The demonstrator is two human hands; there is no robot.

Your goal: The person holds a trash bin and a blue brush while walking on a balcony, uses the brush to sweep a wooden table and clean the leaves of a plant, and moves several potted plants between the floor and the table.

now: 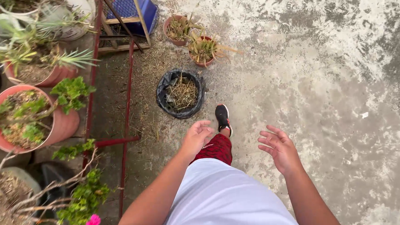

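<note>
Black bag (180, 93) of dry grass & stalks sits open on the concrete floor (324, 75), just ahead of the person's black shoe (222, 117) and near the red metal rack (128, 106) at the floor's left edge. Left hand (195, 137) hangs in the air above the floor, nearest the bag, w/ fingers loosely curled and apart, holding nothing. Right hand (279, 150) is up at about the same height, well apart from the bag, palm turned inward, fingers spread wide, also holding nothing. Between the hands show a red patterned trouser leg (217, 148) & a white shirt (222, 199). Past the bag, two small terracotta pots (192, 38) w/ spiky dried plants stand side by side on the floor, touching or nearly so, w/ straw litter scattered round them. A blue plastic crate (135, 9) lies at the top, partly behind wooden slats. On the rack, left side: a big terracotta pot (61, 125) w/ green leafy sprigs, another pot w/ a spiky green plant (49, 58) above it, a grey pot (10, 201) of dry twigs lower down, and a pink flower (92, 223) at the bottom edge. Floor is patchy grey & white, worn.
</note>
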